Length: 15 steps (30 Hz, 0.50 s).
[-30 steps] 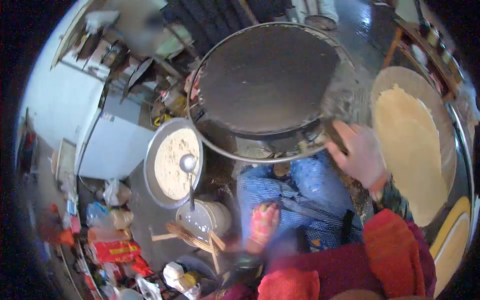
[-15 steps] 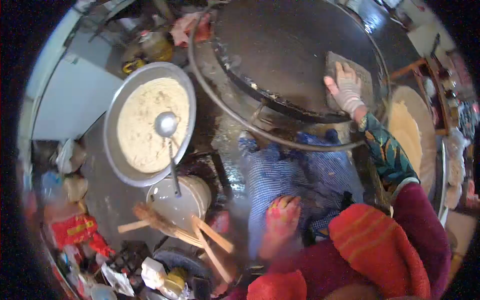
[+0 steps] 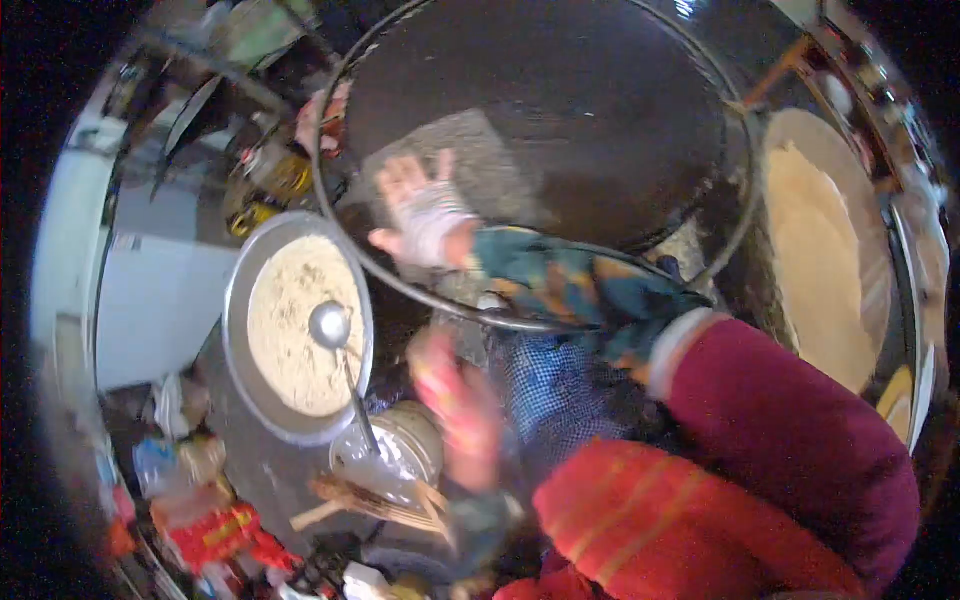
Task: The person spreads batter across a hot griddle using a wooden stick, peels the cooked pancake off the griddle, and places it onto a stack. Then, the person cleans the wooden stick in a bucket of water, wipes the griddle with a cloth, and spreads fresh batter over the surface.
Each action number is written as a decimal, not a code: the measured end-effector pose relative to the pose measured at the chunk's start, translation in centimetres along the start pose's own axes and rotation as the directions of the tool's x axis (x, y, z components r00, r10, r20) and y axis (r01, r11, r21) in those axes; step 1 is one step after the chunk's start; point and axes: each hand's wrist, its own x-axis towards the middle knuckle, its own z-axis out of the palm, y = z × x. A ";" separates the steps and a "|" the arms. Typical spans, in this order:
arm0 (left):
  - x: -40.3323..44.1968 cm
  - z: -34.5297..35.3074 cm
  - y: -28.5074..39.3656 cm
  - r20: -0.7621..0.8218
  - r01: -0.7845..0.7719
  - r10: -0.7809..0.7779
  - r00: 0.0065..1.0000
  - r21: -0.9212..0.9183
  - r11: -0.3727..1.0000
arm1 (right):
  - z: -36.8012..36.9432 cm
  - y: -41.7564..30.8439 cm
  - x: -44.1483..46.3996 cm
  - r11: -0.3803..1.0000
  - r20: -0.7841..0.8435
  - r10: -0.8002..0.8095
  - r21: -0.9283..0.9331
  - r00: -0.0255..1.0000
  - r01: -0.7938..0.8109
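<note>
My right hand (image 3: pixel 425 210), in a light fingerless glove, lies flat with fingers spread on a grey, worn square pad (image 3: pixel 490 165). That pad rests on the left part of a large round dark griddle (image 3: pixel 610 130). A metal ring (image 3: pixel 505 322) runs around the griddle, and my right forearm crosses over it. Motion smears my left hand (image 3: pixel 455 400), which shows reddish patches; it hangs below the ring, close to a bucket (image 3: pixel 425 432). Its fingers cannot be made out.
Left of the griddle stands a metal basin (image 3: pixel 238 335) of pale batter with a ladle (image 3: pixel 330 325) in it. Wooden-handled tools (image 3: pixel 370 495) lie across the bucket. At right is a round tray (image 3: pixel 860 190) with a tan, flat layer. A red packet (image 3: pixel 215 535) lies lower left.
My right hand has swept the pad from the griddle's right side to its left. My left hand has moved left and up, toward the bucket. The view has shifted.
</note>
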 end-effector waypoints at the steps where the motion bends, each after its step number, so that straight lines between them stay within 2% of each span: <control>1: 2.5 -0.5 -2.2 0.006 0.050 -0.051 0.999 0.083 0.995 | 0.0 1.7 -1.7 0.998 -0.085 -0.057 -0.028 0.995 0.054; 2: 3.5 0.8 -7.7 -0.057 0.018 0.000 0.998 0.300 0.954 | -1.4 3.3 -3.5 0.993 -0.088 -0.094 -0.083 0.992 0.087; 3: 6.8 -0.1 -8.1 0.108 0.244 -0.299 0.948 0.357 0.902 | -3.2 5.2 -5.6 0.980 -0.133 -0.142 -0.156 0.981 0.121; 4: 8.8 0.0 -11.7 0.236 -0.041 -0.054 0.970 0.377 0.925 | -4.8 7.6 -7.2 0.985 -0.164 -0.143 -0.121 0.976 0.124; 5: 9.7 0.3 -14.7 0.301 -0.297 0.209 0.931 0.287 0.911 | -8.0 9.3 -7.3 0.995 0.025 0.002 -0.098 1.000 0.000; 6: 10.9 -0.2 -15.8 0.312 -0.479 0.414 0.855 0.168 0.862 | -11.3 11.1 -7.4 0.985 0.213 0.147 -0.125 0.966 -0.122; 7: 10.3 0.0 -18.4 0.320 -0.499 0.463 0.827 0.036 0.866 | -11.0 15.7 -8.1 0.963 0.038 0.036 -0.269 0.999 -0.025; 8: 10.3 1.5 -18.5 0.539 -0.325 0.208 0.816 0.131 0.937 | -11.0 19.8 -8.6 0.902 -0.139 -0.075 -0.431 0.987 0.008; 9: 10.3 3.0 -18.5 0.697 -0.203 -0.071 0.713 0.302 0.931 | -11.8 24.3 -8.6 0.910 -0.131 0.037 -0.404 0.991 -0.088; 10: 10.9 4.1 -17.6 0.818 -0.587 -0.046 0.573 0.449 0.674 | -12.7 28.3 -8.5 0.905 -0.120 0.150 -0.383 0.981 -0.185; 11: 9.6 4.4 -16.5 0.756 -0.630 0.093 0.648 0.462 0.624 | -11.2 34.2 -8.9 0.852 -0.257 0.102 -0.476 0.961 -0.218; 12: 8.3 4.5 -14.6 0.755 -0.616 0.033 0.655 0.507 0.603 | -10.8 37.1 -9.4 0.783 -0.379 0.042 -0.563 0.924 -0.266; 13: 7.7 5.0 -12.6 0.793 -0.612 -0.009 0.609 0.478 0.630 | -11.3 36.3 -9.2 0.784 -0.369 0.040 -0.565 0.929 -0.258; 14: 7.1 4.4 -9.4 0.811 -0.568 0.000 0.585 0.410 0.713 | -13.1 32.7 -8.7 0.856 -0.263 0.094 -0.471 0.960 -0.213; 15: 4.5 5.8 -8.5 0.695 -0.495 0.071 0.716 0.432 0.754 | -14.2 28.7 -8.5 0.912 -0.156 0.138 -0.366 0.978 -0.187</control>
